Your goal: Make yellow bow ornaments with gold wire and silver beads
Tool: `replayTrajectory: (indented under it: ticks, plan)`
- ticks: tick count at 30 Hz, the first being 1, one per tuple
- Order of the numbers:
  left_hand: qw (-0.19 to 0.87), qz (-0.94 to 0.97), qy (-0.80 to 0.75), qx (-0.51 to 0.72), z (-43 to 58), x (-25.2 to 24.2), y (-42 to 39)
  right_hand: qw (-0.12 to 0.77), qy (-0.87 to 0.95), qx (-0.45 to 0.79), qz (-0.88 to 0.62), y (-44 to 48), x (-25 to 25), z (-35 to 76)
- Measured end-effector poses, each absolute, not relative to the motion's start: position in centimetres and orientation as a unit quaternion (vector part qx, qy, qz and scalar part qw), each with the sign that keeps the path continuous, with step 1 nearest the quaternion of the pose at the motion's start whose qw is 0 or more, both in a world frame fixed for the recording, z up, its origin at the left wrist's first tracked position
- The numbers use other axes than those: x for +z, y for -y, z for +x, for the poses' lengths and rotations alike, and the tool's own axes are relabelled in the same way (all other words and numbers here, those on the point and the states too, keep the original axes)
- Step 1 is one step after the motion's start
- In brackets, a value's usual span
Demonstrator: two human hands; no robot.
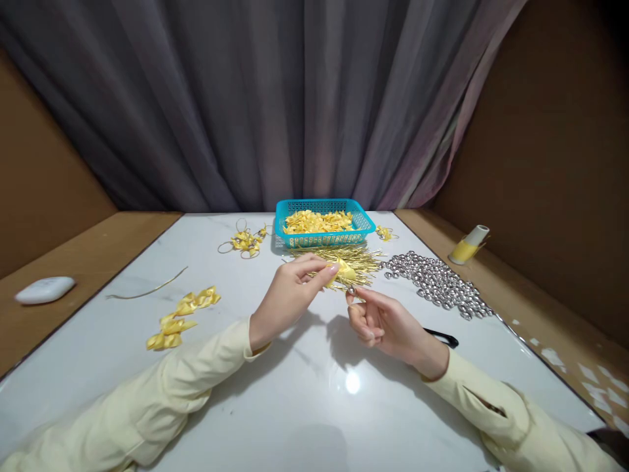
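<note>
A yellow ribbon bow (346,269) is pinched between the thumb and fingers of my left hand (298,288), above the middle of the table. Close to its right, the thumb and index finger of my right hand (386,321) grip a small silver bead (350,290). The bead is just below the bow; whether they touch I cannot tell. Behind both hands lies a spread of gold wire ties (366,259). Many silver beads (442,282) are scattered to the right. Several yellow bows (170,333) lie in a row near my left forearm.
A blue basket (325,240) of yellow bows stands at the back. Finished-looking bow pieces (247,244) with wire loops lie left of it. One gold wire (157,288) rests at left. A black-handled tool (442,337) lies by my right wrist; a ribbon spool (469,245) stands at right.
</note>
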State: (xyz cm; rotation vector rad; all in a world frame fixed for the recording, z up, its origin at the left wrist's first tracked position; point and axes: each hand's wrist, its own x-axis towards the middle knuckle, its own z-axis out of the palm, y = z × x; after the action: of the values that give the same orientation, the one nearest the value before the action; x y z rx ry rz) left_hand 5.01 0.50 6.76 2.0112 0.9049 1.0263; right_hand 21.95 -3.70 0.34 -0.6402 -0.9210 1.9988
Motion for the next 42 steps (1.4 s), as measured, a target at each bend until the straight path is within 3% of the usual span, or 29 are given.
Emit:
replayTrajectory:
  ticks: [18, 42]
  plan:
    - [0.371, 0.752, -0.383, 0.388, 4.9, 7.1, -0.3, 0.415, 0.441, 0.756, -0.248, 4.3, 0.5, 21.8]
    - [0.37, 0.744, -0.405, 0.383, 4.9, 6.9, -0.3, 0.344, 0.494, 0.741, -0.297, 4.0, -2.0, 21.1]
